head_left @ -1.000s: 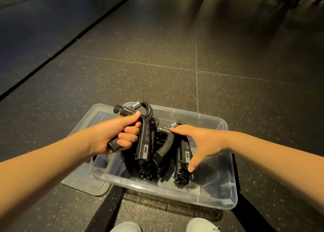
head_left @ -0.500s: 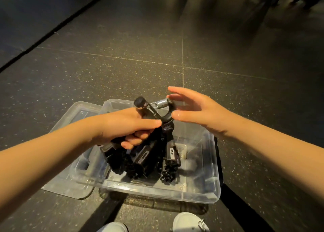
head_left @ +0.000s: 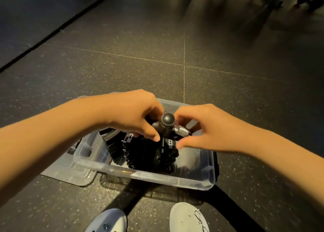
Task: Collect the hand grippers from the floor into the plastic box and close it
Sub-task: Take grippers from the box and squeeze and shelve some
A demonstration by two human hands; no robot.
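A clear plastic box [head_left: 149, 176] stands on the floor before my feet, with several black hand grippers [head_left: 145, 151] piled inside. Above the pile my left hand [head_left: 133, 116] grips one black hand gripper [head_left: 167, 122] by a handle, its round handle end pointing up at me and its silver spring off to the right. My right hand [head_left: 198, 126] curls round the same gripper from the right, fingers over the spring end and thumb below. The fingers hide much of this gripper.
The clear lid [head_left: 70, 170] lies flat on the floor, partly under the box's left side. My two white shoes [head_left: 187, 217] stand just in front of the box. Dark speckled rubber floor tiles stretch all round; equipment legs stand at the far top right.
My right hand has closed in from open fingers onto the gripper's spring end. My left hand has turned the gripper so its handle end faces up. Both hands now meet over the box.
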